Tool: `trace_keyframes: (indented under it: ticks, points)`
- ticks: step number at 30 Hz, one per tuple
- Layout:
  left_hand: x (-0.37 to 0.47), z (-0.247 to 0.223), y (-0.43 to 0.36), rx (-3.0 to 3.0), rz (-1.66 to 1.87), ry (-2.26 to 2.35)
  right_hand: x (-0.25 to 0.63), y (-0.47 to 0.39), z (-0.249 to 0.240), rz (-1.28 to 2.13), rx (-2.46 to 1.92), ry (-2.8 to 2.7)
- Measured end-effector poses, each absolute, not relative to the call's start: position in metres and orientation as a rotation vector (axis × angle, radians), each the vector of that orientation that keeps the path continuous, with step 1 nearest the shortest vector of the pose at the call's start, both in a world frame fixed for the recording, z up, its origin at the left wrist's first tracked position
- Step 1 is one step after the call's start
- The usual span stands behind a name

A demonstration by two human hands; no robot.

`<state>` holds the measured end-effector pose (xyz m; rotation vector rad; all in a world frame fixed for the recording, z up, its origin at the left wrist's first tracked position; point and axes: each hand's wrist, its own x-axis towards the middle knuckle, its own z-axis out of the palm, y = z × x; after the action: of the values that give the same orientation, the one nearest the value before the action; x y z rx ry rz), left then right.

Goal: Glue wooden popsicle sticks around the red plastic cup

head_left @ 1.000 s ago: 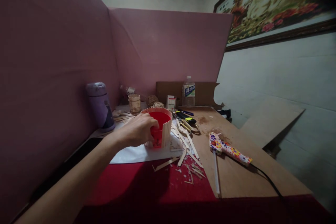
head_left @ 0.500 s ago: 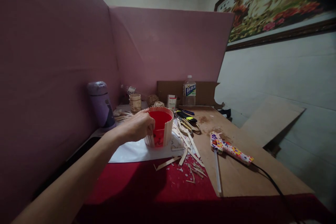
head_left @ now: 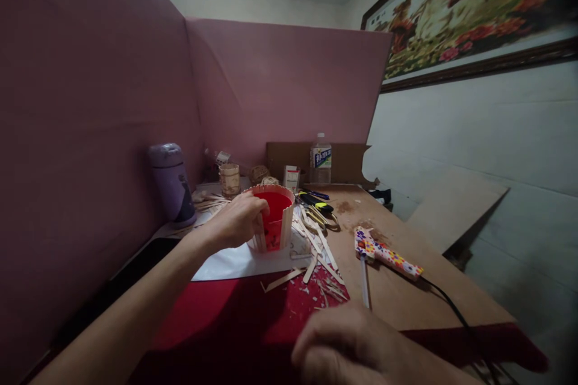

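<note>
A red tub (head_left: 274, 234) stands on the white sheet, its side partly covered with upright wooden craft sticks (head_left: 286, 228). A gap between the sticks faces me and shows bare red plastic. My left hand (head_left: 244, 216) grips the tub's left rim, fingers bent over the edge. At the bottom, my right hand (head_left: 343, 343) is apart from the tub, above the red cloth. Its fingers are curled and slightly blurred; whatever they hold, if anything, is hidden. Loose craft sticks (head_left: 325, 246) and splinters lie right of the tub.
A flowered glue gun (head_left: 388, 255) with a cord lies on the brown board (head_left: 433, 307) at right. Behind the tub are a yellow-black cutter (head_left: 316, 201), a clear bottle (head_left: 321, 162) and a small stick-covered cup (head_left: 230, 180). A purple flask (head_left: 171, 183) stands at left.
My right hand has come into view at the bottom. My left hand keeps hold of the tub's rim. The view has shifted slightly.
</note>
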<state>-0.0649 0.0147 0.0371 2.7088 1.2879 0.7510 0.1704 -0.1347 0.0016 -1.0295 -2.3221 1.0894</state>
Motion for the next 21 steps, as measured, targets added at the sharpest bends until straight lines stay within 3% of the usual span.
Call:
trace_keyframes:
  ticks: [2,6,8,11,13,21]
  points:
    - [-0.059,0.042,0.004,2.695,0.945,1.309,0.163,-0.119,0.021,0.733,-1.146,-2.216]
    - [-0.021,0.042,-0.033,1.945,1.876,0.974,0.150,-0.084,0.057,-0.135,-1.086,-1.754]
    - [0.009,0.034,-0.054,1.505,1.824,0.725,0.142,-0.063,0.075,-0.567,-1.159,-1.609]
    - [0.051,0.014,-0.080,1.352,1.313,0.542,0.126,-0.030,0.092,-0.900,-1.331,-1.644]
    - [0.069,0.002,-0.088,1.350,1.171,0.557,0.118,-0.011,0.092,-1.004,-1.359,-1.725]
    - [0.049,0.005,-0.069,1.453,1.288,0.752,0.140,0.019,0.068,-1.076,-1.482,-1.826]
